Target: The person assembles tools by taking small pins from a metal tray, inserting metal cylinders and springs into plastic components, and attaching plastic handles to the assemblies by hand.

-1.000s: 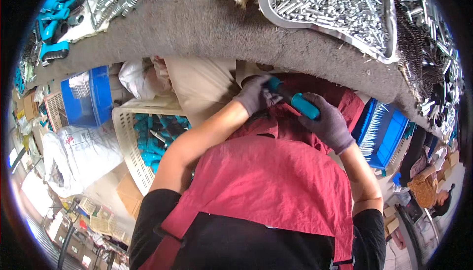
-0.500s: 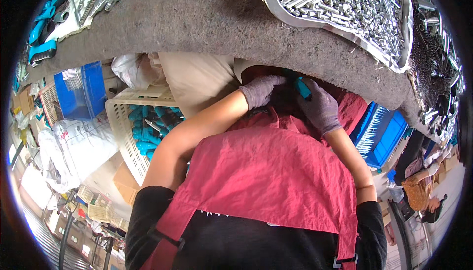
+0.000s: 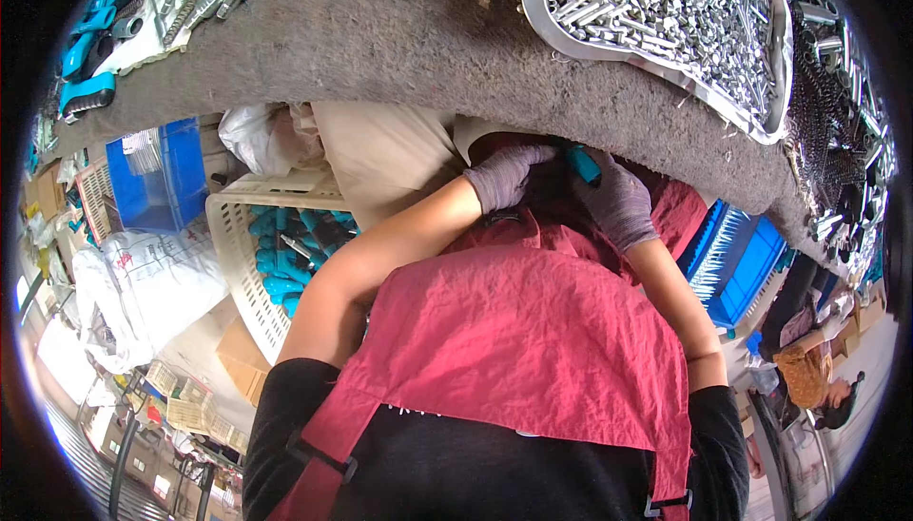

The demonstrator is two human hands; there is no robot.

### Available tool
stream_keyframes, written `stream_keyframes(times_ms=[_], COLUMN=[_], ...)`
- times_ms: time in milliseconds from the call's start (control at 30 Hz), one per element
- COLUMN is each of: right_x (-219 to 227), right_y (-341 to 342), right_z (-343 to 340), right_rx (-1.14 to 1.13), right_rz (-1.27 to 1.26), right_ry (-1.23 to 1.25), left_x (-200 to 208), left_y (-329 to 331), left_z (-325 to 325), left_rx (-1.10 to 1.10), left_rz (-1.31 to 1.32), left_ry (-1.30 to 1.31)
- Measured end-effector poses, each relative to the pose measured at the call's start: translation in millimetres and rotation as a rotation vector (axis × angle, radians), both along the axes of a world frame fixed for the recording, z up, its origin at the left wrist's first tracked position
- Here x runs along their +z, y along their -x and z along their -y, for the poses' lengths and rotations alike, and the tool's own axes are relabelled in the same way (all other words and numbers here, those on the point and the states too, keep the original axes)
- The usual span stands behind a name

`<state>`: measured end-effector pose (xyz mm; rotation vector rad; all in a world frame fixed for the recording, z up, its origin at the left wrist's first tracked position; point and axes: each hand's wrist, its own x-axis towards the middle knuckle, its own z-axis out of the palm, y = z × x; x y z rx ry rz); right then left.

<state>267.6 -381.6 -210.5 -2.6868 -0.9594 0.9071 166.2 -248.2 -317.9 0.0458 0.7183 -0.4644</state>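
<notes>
**Gloved right hand (image 3: 618,205) closed on a teal handle (image 3: 583,166) below the bench edge**

The teal handle sits just right of the frame's centre, in its upper half, tight under the curved edge of the grey-covered bench (image 3: 380,50). The right hand, in a grey-purple glove, wraps its fingers around it; only the handle's near end shows, the rest lying in shadow. The left hand (image 3: 502,179), gloved alike, is just to the left, its fingertips running into the same dark patch; whether it grips anything, I cannot tell.

Both forearms rise over a red apron (image 3: 533,340). At the upper right of the frame, a metal tray (image 3: 534,3) full of small silvery pieces (image 3: 656,22) rests on the bench. At left centre, a cream slatted crate (image 3: 249,283) contains teal-and-black tools (image 3: 285,260). A blue bin (image 3: 753,279) stands at right centre, and another person (image 3: 806,378) shows at the lower right.
</notes>
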Motion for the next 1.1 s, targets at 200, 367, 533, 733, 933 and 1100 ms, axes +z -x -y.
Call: stream_keyframes(times_ms=[200,367,533,733,933,1100], right_x=[-2,4,-2,1,-11,1], right_y=[-3,-6,-12,-15,-17,-20], right_z=[-1,-9,-8,-13,-13,-11], right_rx=[0.003,-0.017,0.024,0.011,0.117,0.101], right_rz=[-0.001,-0.019,0.050,0.047,0.192,0.107], right_ry=[0.030,0.095,0.049,0.086,-0.012,-0.026], left_x=[9,17,23,14,17,23], left_y=[-1,-2,-4,-4,-7,-5], left_z=[-4,-5,-8,-6,-7,-12], left_rx=[0.014,0.060,0.016,0.030,0.018,0.015], left_rz=[0.016,-0.008,-0.008,0.004,0.013,0.069], left_ry=[0.042,-0.054,-0.026,-0.044,-0.067,-0.035])
